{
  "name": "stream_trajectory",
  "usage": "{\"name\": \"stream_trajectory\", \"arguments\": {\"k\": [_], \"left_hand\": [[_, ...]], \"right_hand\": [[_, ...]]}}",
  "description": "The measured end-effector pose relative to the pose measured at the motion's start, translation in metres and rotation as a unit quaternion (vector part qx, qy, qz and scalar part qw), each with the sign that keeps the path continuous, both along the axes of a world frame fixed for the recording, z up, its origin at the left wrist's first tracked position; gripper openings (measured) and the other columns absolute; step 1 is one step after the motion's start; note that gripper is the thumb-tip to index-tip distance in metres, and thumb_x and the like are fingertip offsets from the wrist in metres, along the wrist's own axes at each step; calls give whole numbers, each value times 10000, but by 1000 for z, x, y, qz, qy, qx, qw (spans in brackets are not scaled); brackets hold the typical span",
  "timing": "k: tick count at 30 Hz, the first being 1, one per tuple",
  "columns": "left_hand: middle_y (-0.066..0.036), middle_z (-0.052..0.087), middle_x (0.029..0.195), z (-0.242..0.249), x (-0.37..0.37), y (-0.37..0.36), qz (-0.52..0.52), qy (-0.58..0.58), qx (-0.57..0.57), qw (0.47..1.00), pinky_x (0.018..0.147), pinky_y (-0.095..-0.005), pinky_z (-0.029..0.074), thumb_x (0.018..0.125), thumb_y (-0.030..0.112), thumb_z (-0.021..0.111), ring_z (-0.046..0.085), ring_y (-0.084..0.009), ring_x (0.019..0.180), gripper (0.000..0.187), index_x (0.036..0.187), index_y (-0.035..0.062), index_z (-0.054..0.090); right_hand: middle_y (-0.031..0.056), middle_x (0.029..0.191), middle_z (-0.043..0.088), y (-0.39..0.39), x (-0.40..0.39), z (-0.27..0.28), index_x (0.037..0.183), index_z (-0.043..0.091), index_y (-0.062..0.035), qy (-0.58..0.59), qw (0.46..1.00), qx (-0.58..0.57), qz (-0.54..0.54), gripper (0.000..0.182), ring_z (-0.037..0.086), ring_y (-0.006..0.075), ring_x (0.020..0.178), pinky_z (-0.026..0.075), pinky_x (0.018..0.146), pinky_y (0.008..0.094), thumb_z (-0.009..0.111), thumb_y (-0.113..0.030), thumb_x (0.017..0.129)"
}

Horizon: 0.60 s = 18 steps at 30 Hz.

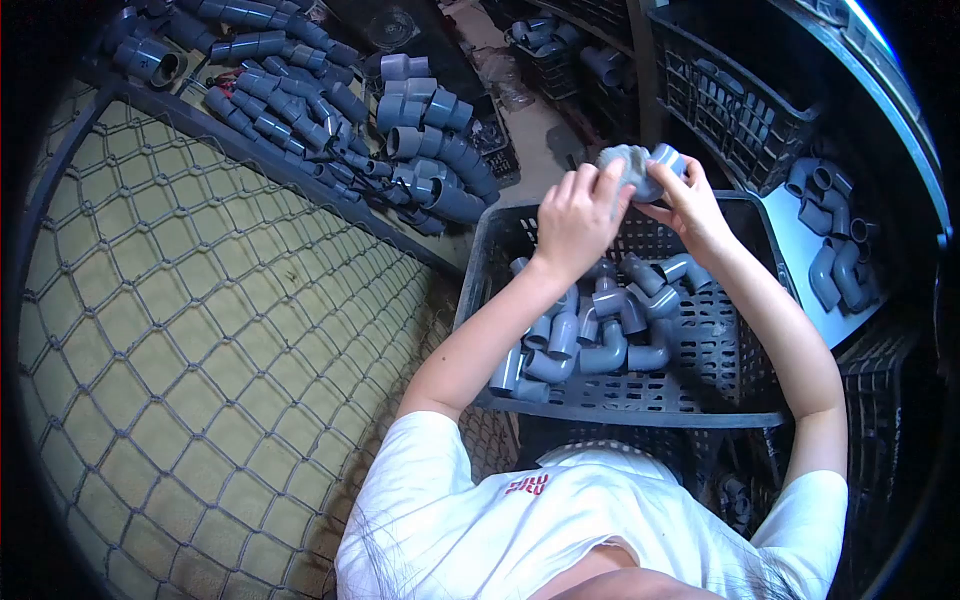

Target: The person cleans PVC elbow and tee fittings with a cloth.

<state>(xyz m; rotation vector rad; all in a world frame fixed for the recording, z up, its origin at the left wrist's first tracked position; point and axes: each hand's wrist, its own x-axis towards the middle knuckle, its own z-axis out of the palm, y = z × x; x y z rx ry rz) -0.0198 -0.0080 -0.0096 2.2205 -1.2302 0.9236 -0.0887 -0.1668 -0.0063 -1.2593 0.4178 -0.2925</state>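
While the black crate (640, 413) holds grey elbows (604, 356), the left hand (580, 222) clutches cloth (626, 165) — the right hand (694, 207) a fitting (667, 160).

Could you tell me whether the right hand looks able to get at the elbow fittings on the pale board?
Probably yes: the elbow fittings lie uncovered beside the crate, though the right hand must likely release its pipe fitting first.

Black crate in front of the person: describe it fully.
The black crate is rectangular and looks like rigid plastic, with a solid raised rim and slotted walls and floor. It sits open side up. Grey pipe elbows lie jumbled inside, mostly to the left and middle; bare slotted floor shows at right. The left hand and right hand are near its far side. Its support is unclear.
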Motion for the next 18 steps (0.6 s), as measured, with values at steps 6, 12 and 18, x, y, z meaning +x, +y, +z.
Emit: {"name": "stream_trajectory", "arguments": {"k": [6,12,18], "left_hand": [[-101,585,849,1,-2,5,-55,49,-22,997,666,-401,520,966,268,577,631,-287,768,370,1287,85,594],[-141,603,864,8,-1,5,-73,74,-87,991,690,-408,518,977,212,547,634,-317,771,374,1310,44,575],[-161,639,882,7,-6,6,-108,110,-121,981,706,-408,518,967,175,535,648,-316,759,368,1296,26,602]], "right_hand": [[69,1118,569,-8,1,10,1141,548,-64,-40,996,66,38,401,600,158,1059,538,929,368,732,-308,881],[36,1069,552,-4,0,8,1054,562,-79,-29,989,86,119,305,596,125,1025,577,883,323,704,-306,909],[19,1060,539,-6,-2,17,1037,566,-113,-74,992,32,101,216,570,107,1021,557,910,375,643,-287,936]]}}
